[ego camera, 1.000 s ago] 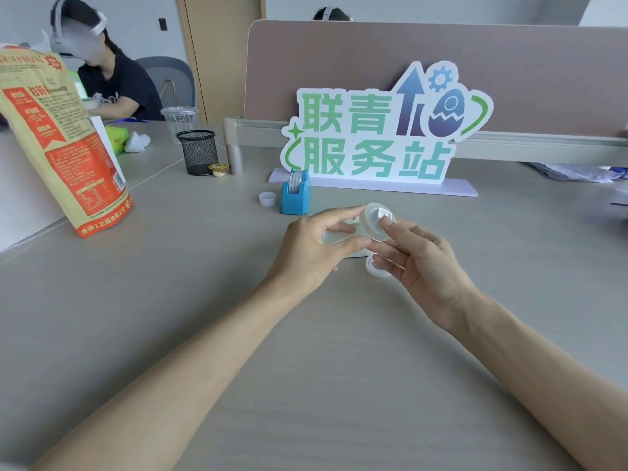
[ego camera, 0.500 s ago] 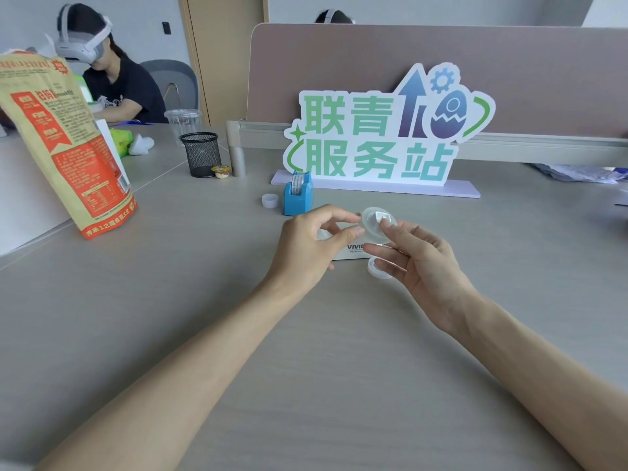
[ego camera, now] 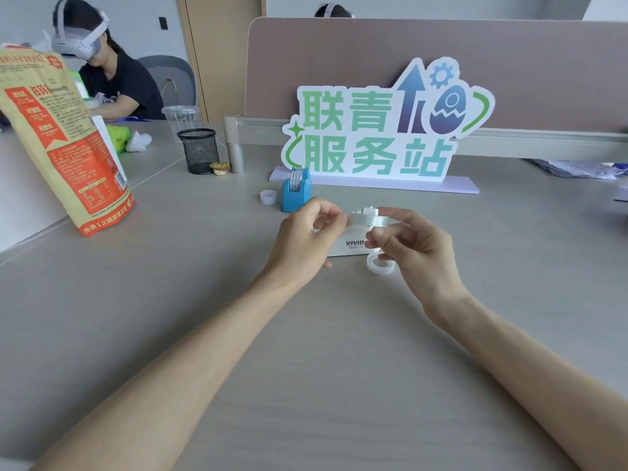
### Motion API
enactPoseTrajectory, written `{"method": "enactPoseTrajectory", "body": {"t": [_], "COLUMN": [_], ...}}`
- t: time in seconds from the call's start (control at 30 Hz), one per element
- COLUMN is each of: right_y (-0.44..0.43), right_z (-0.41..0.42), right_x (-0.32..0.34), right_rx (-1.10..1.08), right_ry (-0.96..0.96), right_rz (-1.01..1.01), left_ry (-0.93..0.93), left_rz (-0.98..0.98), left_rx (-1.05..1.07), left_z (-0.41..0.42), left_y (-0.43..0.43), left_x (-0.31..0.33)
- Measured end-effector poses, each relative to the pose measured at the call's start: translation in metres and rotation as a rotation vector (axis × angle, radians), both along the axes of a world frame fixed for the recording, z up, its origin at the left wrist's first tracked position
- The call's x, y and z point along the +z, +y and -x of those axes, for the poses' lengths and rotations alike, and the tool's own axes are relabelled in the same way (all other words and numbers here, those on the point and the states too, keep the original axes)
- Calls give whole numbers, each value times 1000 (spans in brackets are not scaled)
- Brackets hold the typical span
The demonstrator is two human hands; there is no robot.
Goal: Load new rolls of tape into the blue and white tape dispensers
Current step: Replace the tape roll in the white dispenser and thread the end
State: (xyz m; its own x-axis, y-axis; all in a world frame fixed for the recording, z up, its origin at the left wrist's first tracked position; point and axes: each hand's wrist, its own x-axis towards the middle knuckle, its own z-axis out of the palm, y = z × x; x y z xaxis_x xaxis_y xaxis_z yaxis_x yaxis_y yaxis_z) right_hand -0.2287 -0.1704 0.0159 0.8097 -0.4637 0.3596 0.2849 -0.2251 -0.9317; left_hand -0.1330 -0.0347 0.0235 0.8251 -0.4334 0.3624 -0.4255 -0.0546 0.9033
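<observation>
A single wide-angle camera, worn on the head, is looking forward and down across a grey desk point(ego camera: 170, 300). It is sitting close above the wearer's forearms, framing the left hand point(ego camera: 306, 239) and right hand point(ego camera: 419, 256) holding a tape roll point(ego camera: 368, 219) mid-frame, and facing a partition point(ego camera: 509, 56) beyond.

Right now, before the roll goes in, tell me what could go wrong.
1. The left hand and right hand pinch the clear tape roll only by the fingertips above the white dispenser; it may slip.
2. Neither hand seems to steady that dispenser, so it could slide when pressed.
3. The loose ring lies just under the right hand and could be knocked away.
</observation>
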Motion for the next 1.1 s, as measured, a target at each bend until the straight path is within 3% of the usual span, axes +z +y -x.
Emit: {"method": "enactPoseTrajectory", "body": {"t": [0.23,0.37,0.5,0.97,1.1], "right_y": [-6,-11,-19,-31,-29], "right_z": [-12,-28,-46,-60,-58], "right_x": [-5,-11,-14,-23,-22], "right_rx": [-235,-307,-345,-320,-302], "right_ry": [-77,-89,-124,-17,-36], "right_rz": [310,482,637,629,634], "left_ry": [-28,-35,-81,-267,-275], "left_rz": [108,221,214,-77,-82], "left_rx": [98,162,225,274,298], "left_z": [-2,-12,-21,-34,-32], "left_y": [-3,-7,-10,-16,-16], "left_x": [2,1,-12,-22,-20]}}
